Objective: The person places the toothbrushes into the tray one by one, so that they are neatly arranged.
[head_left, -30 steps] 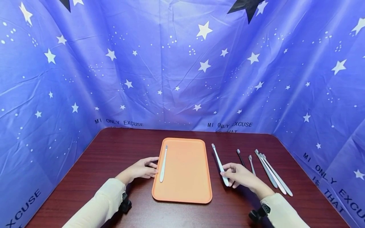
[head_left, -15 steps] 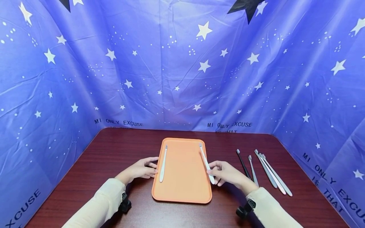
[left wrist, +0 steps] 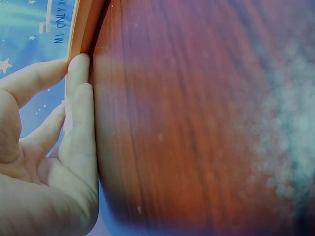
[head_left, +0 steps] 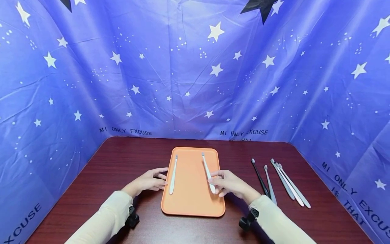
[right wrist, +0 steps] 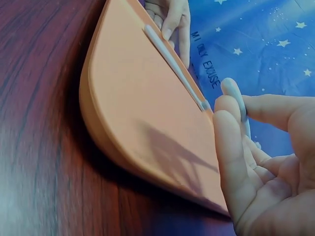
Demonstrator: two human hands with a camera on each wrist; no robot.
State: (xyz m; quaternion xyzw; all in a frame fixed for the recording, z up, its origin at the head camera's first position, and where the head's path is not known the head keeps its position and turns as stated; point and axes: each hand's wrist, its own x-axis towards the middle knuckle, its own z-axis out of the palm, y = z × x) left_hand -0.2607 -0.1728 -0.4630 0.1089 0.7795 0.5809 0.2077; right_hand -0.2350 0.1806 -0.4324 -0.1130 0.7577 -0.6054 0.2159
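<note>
In the head view, my right hand (head_left: 230, 184) pinches a white toothbrush (head_left: 207, 169) near its handle end, over the right part of the orange tray (head_left: 192, 210). The right wrist view shows the brush handle (right wrist: 235, 93) between thumb and fingertips, above the tray, which bears the hand's shadow. A second white toothbrush (head_left: 173, 176) lies along the tray's left side, its head toward the back. My left hand (head_left: 149, 179) touches the tray's left rim with fairly straight, spread fingers. In the left wrist view, its fingertips (left wrist: 78, 64) meet the orange rim (left wrist: 84, 29).
Right of the tray lie a black toothbrush (head_left: 259, 178), a grey toothbrush (head_left: 269, 183) and a close group of toothbrushes (head_left: 289, 184), on the dark red wooden table (head_left: 134, 152). A blue starry cloth (head_left: 189, 67) surrounds the table's back and sides.
My right hand has carried the white toothbrush leftward from the table beside the tray to over the tray. The left hand stays at the rim, and the other brushes lie as before.
</note>
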